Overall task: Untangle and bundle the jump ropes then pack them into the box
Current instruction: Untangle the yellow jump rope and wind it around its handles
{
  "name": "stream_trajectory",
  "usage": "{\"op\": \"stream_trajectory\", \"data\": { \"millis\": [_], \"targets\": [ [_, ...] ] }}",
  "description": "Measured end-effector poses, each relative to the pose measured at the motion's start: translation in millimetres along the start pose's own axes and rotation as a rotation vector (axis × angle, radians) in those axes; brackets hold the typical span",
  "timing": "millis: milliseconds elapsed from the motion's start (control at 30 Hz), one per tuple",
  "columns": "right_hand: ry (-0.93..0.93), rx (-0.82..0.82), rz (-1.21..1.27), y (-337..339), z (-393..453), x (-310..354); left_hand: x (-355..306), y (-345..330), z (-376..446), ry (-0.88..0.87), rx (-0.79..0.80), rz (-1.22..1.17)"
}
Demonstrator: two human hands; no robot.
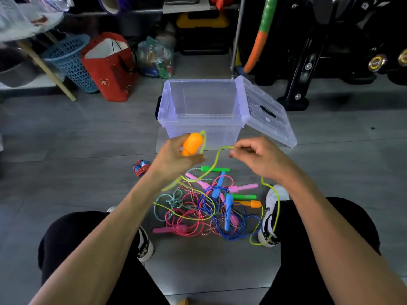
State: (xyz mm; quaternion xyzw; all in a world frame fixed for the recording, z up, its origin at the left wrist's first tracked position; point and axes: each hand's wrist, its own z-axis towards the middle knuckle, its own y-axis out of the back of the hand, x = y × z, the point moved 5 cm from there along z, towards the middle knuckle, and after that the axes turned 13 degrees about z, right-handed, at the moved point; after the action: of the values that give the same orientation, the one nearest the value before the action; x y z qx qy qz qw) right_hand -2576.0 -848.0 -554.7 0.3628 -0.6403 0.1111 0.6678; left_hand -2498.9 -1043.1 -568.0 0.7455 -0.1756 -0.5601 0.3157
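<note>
My left hand grips an orange jump-rope handle just in front of the clear plastic box. My right hand pinches the yellow-green rope that runs from that handle. The rope loops down across the tangled pile of pink, blue, teal and striped ropes on the floor, and over my right shoe. Its second orange handle lies at the pile's right side. The box stands open, nothing inside, with its lid leaning on its right side. A bundled red-and-blue rope lies left of the pile.
My knees and shoes flank the pile on the grey tiled floor. Behind the box stand a red paper bag, a blue basket, a bag of toys, a black-and-yellow toolbox and black gym equipment.
</note>
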Motion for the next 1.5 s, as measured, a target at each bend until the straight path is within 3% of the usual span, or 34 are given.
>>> {"op": "stream_trajectory", "data": {
  "millis": [67,133,233,333,400,467,500,600,667,733,867,1033,1100,1167,1267,1333,1433,1500],
  "targets": [
    [0.029,0.061,0.009,-13,-1,4,-21,-18,-9,-0.122,0.080,-0.032],
    [0.048,0.084,0.009,-22,0,4,-27,-22,-10,-0.120,0.091,0.004],
    [-0.028,0.087,0.005,-20,1,-3,-6,-10,0,0.108,-0.004,-0.072],
    [-0.106,0.062,-0.054,-6,1,-13,26,22,8,0.421,-0.217,-0.257],
    [-0.099,0.011,-0.064,5,1,-16,44,37,10,0.478,-0.294,0.004],
    [-0.053,-0.025,-0.057,10,2,-16,41,33,11,0.374,-0.193,0.289],
    [-0.025,-0.022,-0.062,9,2,-16,32,22,10,0.266,-0.116,0.297],
    [0.028,0.061,-0.078,-7,2,-10,-5,-14,-2,-0.030,0.075,0.056],
    [0.042,0.094,-0.066,-18,2,-6,-22,-29,-9,-0.113,0.106,-0.025],
    [0.062,0.092,-0.052,-22,1,-2,-23,-30,-8,-0.103,0.061,-0.012],
    [-0.013,0.031,0.004,-11,1,-9,4,-8,10,0.117,-0.142,-0.035],
    [-0.133,-0.060,-0.228,14,-2,-25,47,20,16,0.455,-0.311,-0.081],
    [-0.098,-0.098,-0.288,19,-3,-23,48,18,20,0.392,-0.249,0.038],
    [-0.037,-0.082,-0.251,14,-4,-16,30,4,19,0.183,-0.121,0.092],
    [-0.003,0.041,-0.191,-6,-3,-9,-7,-25,3,-0.077,0.075,0.015],
    [-0.001,0.096,-0.165,-18,-2,-6,-23,-32,-6,-0.156,0.110,0.034],
    [-0.024,0.062,-0.120,-21,-1,-4,-20,-25,-1,-0.080,0.064,-0.020],
    [-0.081,0.024,-0.158,-14,-1,-10,-7,-9,7,0.045,-0.058,-0.109]
  ]
}}
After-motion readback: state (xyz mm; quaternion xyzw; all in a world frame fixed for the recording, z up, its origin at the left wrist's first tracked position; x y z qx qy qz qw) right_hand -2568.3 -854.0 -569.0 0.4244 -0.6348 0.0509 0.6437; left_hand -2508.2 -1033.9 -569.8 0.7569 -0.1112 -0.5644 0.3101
